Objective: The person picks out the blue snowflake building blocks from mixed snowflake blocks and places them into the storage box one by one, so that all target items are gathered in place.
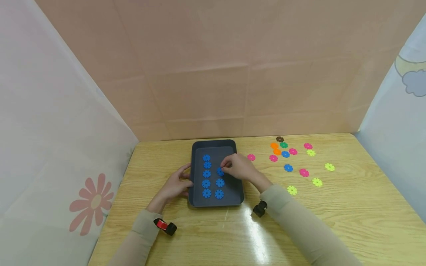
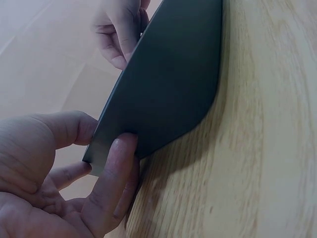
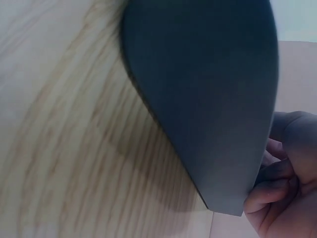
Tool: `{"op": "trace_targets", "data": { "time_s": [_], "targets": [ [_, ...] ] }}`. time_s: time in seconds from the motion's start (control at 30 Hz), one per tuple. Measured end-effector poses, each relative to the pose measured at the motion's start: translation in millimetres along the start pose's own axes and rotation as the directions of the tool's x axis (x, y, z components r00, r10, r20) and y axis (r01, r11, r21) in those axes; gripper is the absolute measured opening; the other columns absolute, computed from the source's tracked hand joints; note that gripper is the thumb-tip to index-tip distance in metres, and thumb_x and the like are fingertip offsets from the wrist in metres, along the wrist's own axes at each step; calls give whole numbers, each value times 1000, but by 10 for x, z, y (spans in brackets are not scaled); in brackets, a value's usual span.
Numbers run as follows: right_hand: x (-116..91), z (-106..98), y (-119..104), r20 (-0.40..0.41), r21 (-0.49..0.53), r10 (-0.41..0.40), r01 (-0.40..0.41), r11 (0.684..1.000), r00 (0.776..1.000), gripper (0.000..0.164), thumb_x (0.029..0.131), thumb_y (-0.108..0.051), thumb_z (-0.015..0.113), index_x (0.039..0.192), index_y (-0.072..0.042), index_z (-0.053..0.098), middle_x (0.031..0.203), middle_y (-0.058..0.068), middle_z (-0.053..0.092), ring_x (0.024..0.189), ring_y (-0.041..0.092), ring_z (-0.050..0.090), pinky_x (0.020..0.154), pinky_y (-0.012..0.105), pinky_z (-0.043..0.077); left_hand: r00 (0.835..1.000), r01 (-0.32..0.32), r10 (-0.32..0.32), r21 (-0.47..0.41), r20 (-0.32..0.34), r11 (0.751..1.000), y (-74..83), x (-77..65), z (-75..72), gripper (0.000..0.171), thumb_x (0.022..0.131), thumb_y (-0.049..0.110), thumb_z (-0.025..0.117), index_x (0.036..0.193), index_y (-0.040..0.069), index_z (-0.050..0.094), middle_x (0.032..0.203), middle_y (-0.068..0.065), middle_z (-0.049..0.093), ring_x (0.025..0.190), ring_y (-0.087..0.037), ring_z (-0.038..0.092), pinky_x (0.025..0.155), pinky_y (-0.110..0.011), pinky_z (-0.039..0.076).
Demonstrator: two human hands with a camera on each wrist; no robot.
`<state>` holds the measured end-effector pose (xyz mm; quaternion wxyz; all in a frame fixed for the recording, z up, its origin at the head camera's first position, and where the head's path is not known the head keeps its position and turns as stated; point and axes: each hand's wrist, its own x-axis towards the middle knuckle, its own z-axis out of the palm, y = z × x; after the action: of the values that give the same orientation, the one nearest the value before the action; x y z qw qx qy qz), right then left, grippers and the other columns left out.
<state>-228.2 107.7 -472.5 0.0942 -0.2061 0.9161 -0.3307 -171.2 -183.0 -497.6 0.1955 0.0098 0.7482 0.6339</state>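
A dark grey rectangular tray (image 1: 233, 197) lies on the table, also filling much of the left wrist view as a dark side wall (image 2: 168, 74). My left hand (image 1: 174, 186) grips its left rim, thumb on one side and fingers on the other. Over the tray's right half, my right hand (image 1: 237, 167) pinches a blue snowflake disc (image 1: 220, 171) at the top of the right column. Two more blue discs (image 1: 220, 183) lie below it, and several blue discs (image 1: 206, 173) form the left column. In the right wrist view the tray wall (image 3: 208, 99) hides those fingertips.
Loose discs lie right of the tray: several pink (image 1: 304, 172), several yellow (image 1: 317, 182), two blue (image 1: 288, 168), two orange (image 1: 277, 152), one green (image 1: 283, 145) and one brown (image 1: 280, 139). A cloth wall (image 1: 199, 103) stands behind the wooden table (image 1: 349, 199).
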Motion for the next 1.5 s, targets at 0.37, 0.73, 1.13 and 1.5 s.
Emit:
{"op": "trace_targets", "data": {
  "time_s": [0.37, 0.73, 1.13, 1.5],
  "targets": [
    [-63, -83, 65, -26, 40, 14, -13, 999, 1000, 12, 95, -19, 77, 105, -14, 79, 98, -5, 73, 91, 16, 66, 81, 39, 56, 1000, 13, -13, 13, -11, 1000, 17, 1, -14, 81, 92, -2, 65, 164, 15, 33, 129, -26, 54, 79, -29, 72, 63, -43, 63],
    [-183, -217, 206, -120, 39, -7, 12, 999, 993, 22, 96, -23, 76, 114, -11, 78, 107, -2, 73, 97, 22, 64, 85, 44, 53, 1000, 12, -12, 24, -18, 1000, 6, 1, -37, 79, 92, -2, 65, 163, 16, 34, 131, -27, 53, 81, -29, 72, 64, -43, 63],
    [-465, -496, 470, -126, 85, 67, -57, 995, 990, 28, 98, -25, 73, 120, -9, 75, 111, 3, 73, 111, 34, 64, 100, 56, 49, 1000, 9, -8, 33, -25, 999, 12, -10, -26, 80, 92, -3, 65, 163, 15, 33, 130, -27, 53, 82, -28, 71, 62, -42, 62],
    [-817, -778, 835, -167, 4, 129, -130, 992, 977, 32, 99, -30, 70, 122, -8, 74, 115, 7, 74, 110, 38, 62, 89, 55, 50, 1000, 3, -2, 40, -24, 999, 3, -5, -24, 80, 92, -2, 65, 163, 14, 33, 129, -27, 53, 84, -28, 71, 63, -42, 62]
  ]
}}
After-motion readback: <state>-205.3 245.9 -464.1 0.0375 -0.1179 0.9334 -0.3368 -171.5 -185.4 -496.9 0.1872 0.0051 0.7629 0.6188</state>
